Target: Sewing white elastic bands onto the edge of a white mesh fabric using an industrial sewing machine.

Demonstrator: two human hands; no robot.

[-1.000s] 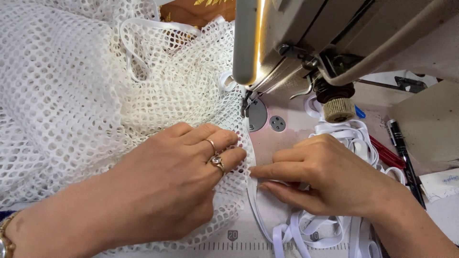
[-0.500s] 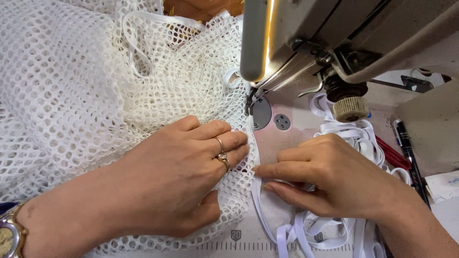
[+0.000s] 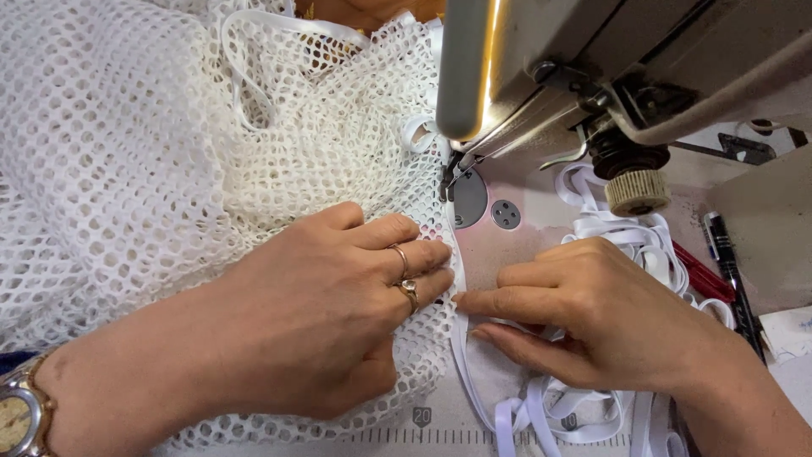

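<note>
White open-weave mesh fabric [image 3: 169, 169] heaped across the left of the sewing table [image 3: 516, 254], its right edge running up under the presser foot [image 3: 447, 182] of the industrial sewing machine [image 3: 609, 68]. Left hand [image 3: 321, 313] lies flat, palm down on the mesh near that edge, fingers extended toward the needle, two rings on the ring finger, pressing rather than grasping. Right hand [image 3: 592, 322] rests just right of the edge, index and middle fingers stretched left, tips pinning the narrow white elastic tape [image 3: 461, 338] against the mesh border; not closed round anything, a flat press. Mesh looks light, soft, floppy, stretchy, holes likely to snag; best controlled by flat pressure close to the seam edge, both sides, not by pinching. Tape is thin, limp, probably springy. Long axis of the tape and mesh edge runs from the near table edge up and away to the foot, pointing at the needle. Loose coils of tape [image 3: 592, 415] lie under and beyond the right hand. Black pen [image 3: 727, 262] and red pen [image 3: 702, 275] at far right, wristwatch [image 3: 21, 415] on left wrist.
</note>
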